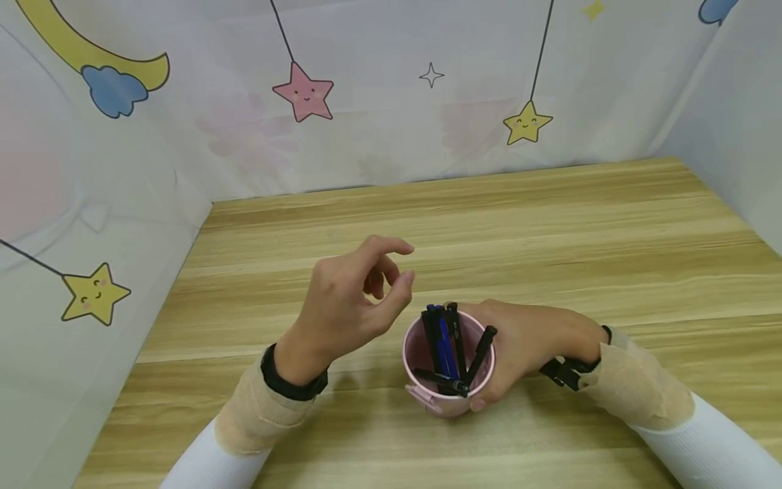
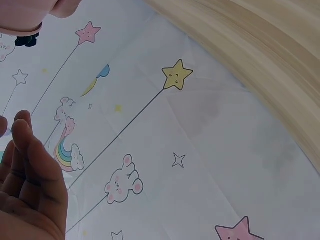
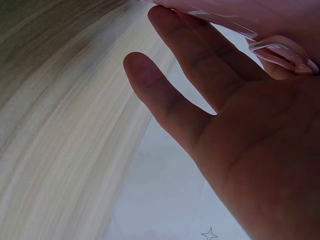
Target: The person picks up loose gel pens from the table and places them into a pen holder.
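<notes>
A pink pen cup (image 1: 449,407), with small loops on its sides, stands near the front of the table. My right hand (image 1: 519,339) grips it from the right, the thumb at the near side and the other fingers mostly hidden behind it. Inside are several black pens (image 1: 481,354) and a blue pen (image 1: 446,346); one black pen (image 1: 441,382) lies across the near rim. My left hand (image 1: 354,292) hovers left of the cup, fingers loosely bent and thumb apart from the index finger, holding nothing. In the right wrist view, fingers (image 3: 187,57) reach up against the pink wall.
The wood-grain table (image 1: 550,224) extends behind and to both sides of the cup. White cloth printed with stars (image 1: 304,94) and a moon hangs along the back and left edges, and a pale wall (image 1: 733,122) borders the right.
</notes>
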Demonstrator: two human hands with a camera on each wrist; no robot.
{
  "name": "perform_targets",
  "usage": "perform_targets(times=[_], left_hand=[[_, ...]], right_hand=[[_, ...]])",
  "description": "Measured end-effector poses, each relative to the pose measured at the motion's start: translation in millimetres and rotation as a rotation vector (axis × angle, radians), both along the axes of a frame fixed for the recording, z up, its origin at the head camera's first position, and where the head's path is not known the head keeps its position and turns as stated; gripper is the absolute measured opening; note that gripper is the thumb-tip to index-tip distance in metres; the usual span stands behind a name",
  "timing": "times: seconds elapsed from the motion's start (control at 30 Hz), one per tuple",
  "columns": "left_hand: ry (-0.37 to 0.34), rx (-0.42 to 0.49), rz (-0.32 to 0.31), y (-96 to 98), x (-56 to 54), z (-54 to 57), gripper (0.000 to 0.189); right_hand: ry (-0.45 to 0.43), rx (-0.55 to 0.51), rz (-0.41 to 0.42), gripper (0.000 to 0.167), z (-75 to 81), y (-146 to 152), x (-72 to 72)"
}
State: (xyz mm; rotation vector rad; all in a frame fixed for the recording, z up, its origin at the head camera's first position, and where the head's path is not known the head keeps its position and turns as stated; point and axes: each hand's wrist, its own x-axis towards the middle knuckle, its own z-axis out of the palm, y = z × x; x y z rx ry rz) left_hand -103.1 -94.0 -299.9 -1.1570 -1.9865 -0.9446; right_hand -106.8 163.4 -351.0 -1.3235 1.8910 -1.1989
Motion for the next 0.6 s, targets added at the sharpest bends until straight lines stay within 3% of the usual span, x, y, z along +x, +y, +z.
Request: perform_targets(times=[0.2, 0.43, 0.6], left_hand=[[-0.011, -0.034, 0.046, -1.2, -0.6, -1.5, 0.024], [-0.027, -0.089, 0.165, -2.9, -1.1, -4.0, 0.026], [-0.045, -0.105, 0.2, -3.7, -1.3, -5.0, 0.028]], right_hand=[[0.006, 0.001, -0.002, 0.074, -0.1, -0.3, 0.1], [0.011, -0.002, 0.001, 0.075, -0.5, -1.4, 0.4], [0.001, -0.003, 0.0, 0.075, -1.0, -1.7, 1.3]])
